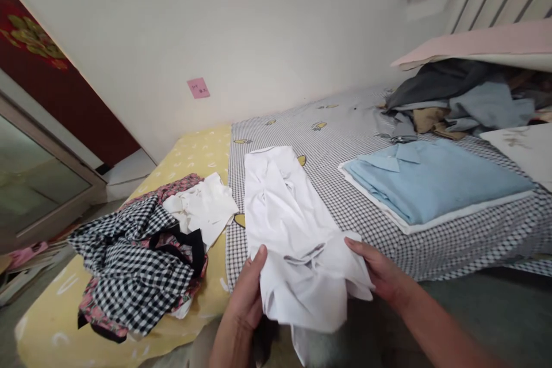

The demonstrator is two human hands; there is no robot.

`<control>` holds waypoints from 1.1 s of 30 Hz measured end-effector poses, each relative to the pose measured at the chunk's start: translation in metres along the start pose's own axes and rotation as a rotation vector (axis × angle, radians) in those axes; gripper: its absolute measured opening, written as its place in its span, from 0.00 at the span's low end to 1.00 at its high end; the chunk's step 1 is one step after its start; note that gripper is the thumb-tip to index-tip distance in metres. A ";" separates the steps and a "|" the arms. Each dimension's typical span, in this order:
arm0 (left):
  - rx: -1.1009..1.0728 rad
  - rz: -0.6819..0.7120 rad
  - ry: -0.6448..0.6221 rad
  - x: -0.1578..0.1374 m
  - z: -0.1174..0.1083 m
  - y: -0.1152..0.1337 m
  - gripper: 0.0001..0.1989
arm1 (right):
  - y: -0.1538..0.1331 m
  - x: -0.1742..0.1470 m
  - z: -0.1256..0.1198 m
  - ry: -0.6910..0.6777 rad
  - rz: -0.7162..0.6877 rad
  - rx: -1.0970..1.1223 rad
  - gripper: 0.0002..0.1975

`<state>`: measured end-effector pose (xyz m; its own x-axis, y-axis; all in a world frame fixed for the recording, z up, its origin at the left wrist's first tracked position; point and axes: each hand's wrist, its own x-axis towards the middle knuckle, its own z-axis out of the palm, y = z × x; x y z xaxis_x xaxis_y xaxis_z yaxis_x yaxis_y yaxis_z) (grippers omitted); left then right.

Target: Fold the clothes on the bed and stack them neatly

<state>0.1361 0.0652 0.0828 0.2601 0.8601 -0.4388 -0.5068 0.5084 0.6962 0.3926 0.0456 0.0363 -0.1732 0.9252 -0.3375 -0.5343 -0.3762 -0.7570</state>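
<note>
Note white garment (282,201) lying on bed (345,121), overhanging its near edge, gripped at the sides by left hand (248,290) and right hand (386,276), thumbs uppermost; tension both sides evenly, easing out creases.

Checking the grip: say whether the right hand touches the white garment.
Touching. In the head view, the right hand grips the white garment at its edge, thumb on top.

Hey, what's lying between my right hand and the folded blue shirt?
Past your right hand, the head view shows checked bedsheet, then the white cloth beneath the shirt.
</note>
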 end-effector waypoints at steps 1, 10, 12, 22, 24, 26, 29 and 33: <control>-0.009 0.008 0.014 0.013 0.006 0.011 0.27 | -0.009 0.014 0.005 -0.007 -0.025 0.022 0.22; -0.095 0.160 0.261 0.090 -0.003 0.055 0.09 | -0.038 0.101 0.013 -0.069 -0.041 0.285 0.26; -0.048 0.240 0.289 0.089 -0.012 0.047 0.07 | -0.033 0.101 0.010 -0.072 -0.042 0.289 0.23; 1.260 1.156 0.482 0.075 -0.037 0.035 0.16 | -0.026 0.106 0.057 0.442 -0.875 -1.202 0.17; 1.480 1.077 0.514 0.077 -0.050 0.028 0.18 | -0.021 0.119 0.068 0.455 -0.821 -1.480 0.21; 1.653 1.010 0.470 0.079 -0.068 0.018 0.18 | -0.014 0.133 0.073 0.365 -0.642 -1.673 0.24; 1.730 1.062 0.455 0.078 -0.093 -0.001 0.17 | -0.004 0.149 0.069 0.203 -0.422 -1.797 0.25; 1.631 1.264 0.702 0.078 -0.110 -0.025 0.14 | 0.002 0.152 0.062 0.237 -0.500 -1.836 0.25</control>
<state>0.0793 0.1152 -0.0317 -0.0096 0.7170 0.6970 0.9277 -0.2538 0.2739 0.3140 0.1890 0.0183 -0.1191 0.9846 0.1280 0.9364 0.1542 -0.3153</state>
